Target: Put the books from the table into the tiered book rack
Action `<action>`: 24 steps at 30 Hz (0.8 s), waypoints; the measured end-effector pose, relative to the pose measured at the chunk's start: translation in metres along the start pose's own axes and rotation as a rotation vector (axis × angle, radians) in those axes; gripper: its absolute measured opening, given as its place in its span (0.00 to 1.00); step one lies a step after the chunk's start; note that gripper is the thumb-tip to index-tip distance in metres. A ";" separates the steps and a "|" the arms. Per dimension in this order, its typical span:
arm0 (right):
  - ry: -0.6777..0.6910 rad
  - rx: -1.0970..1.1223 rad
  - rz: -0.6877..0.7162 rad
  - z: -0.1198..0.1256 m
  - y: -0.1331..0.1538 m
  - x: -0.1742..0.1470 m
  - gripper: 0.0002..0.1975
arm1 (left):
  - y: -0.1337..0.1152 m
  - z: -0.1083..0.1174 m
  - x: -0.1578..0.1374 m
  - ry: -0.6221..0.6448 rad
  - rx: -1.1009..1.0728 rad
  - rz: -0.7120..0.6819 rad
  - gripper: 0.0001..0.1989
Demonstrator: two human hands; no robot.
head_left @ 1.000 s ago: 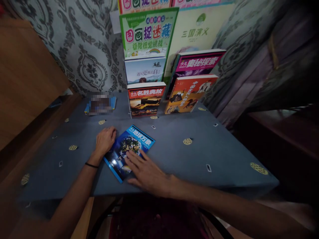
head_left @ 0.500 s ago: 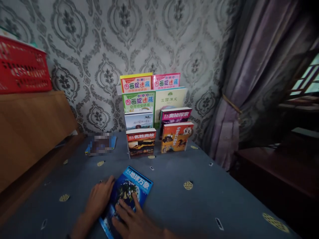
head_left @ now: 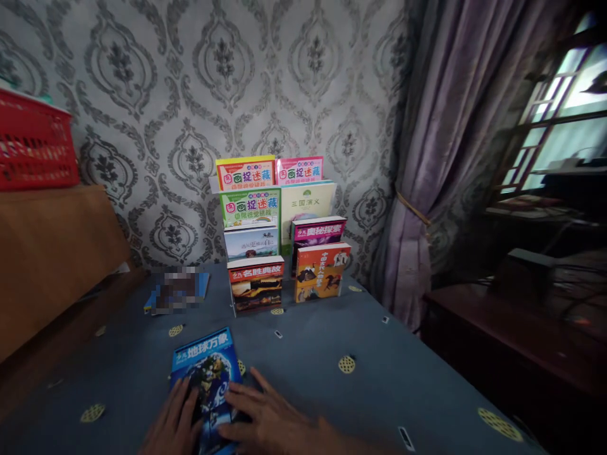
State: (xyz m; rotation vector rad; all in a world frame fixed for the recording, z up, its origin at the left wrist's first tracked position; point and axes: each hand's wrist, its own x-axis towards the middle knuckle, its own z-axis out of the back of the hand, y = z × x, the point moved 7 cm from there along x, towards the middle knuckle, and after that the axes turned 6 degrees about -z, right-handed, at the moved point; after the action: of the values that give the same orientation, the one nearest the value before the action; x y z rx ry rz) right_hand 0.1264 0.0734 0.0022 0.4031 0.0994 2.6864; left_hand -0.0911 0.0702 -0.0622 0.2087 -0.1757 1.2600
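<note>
A blue book (head_left: 213, 373) with a picture of the Earth on its cover lies flat on the table near me, its top edge pointing toward the wall. My left hand (head_left: 174, 417) rests along the book's left side, fingers stretched over the cover. On the right side, my right hand (head_left: 265, 411) has its fingers spread, the tips on the cover and its right edge. Beyond the hands, several books stand upright in tiers, with a red-topped book (head_left: 256, 287) and an orange book (head_left: 322, 275) in front.
A book with a blurred cover (head_left: 177, 291) lies at the table's back left. To the left, a red basket (head_left: 35, 142) sits on a wooden cabinet (head_left: 57, 253). A tied curtain (head_left: 417, 170) hangs at right, beside a dark red table (head_left: 497, 341).
The blue book has turned from slanting right to nearly straight and shifted left. My right hand has moved from the middle of its cover to its right side. The view has swung slightly right.
</note>
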 end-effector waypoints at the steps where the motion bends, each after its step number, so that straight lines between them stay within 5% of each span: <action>1: 0.002 0.005 0.001 -0.003 -0.001 0.000 0.21 | 0.000 -0.005 0.005 -0.035 -0.022 -0.036 0.23; 7: -0.003 -0.002 -0.038 -0.006 -0.002 0.001 0.18 | 0.022 -0.022 0.049 0.026 -0.037 -0.021 0.31; 13: 0.040 0.071 -0.045 0.007 0.005 0.001 0.19 | 0.036 0.016 0.103 0.111 -0.060 0.070 0.29; 18: 0.075 0.206 -0.090 0.007 0.002 0.004 0.20 | 0.049 0.042 0.122 -0.063 -0.131 0.211 0.25; 24: 0.157 0.288 -0.154 0.001 -0.028 0.039 0.23 | 0.047 0.047 0.120 -0.117 -0.167 0.222 0.19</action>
State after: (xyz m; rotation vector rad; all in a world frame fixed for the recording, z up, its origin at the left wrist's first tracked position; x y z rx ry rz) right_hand 0.1036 0.1148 0.0102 0.2558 0.5458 2.5509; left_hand -0.1012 0.1823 0.0156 0.1207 -0.4125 1.4465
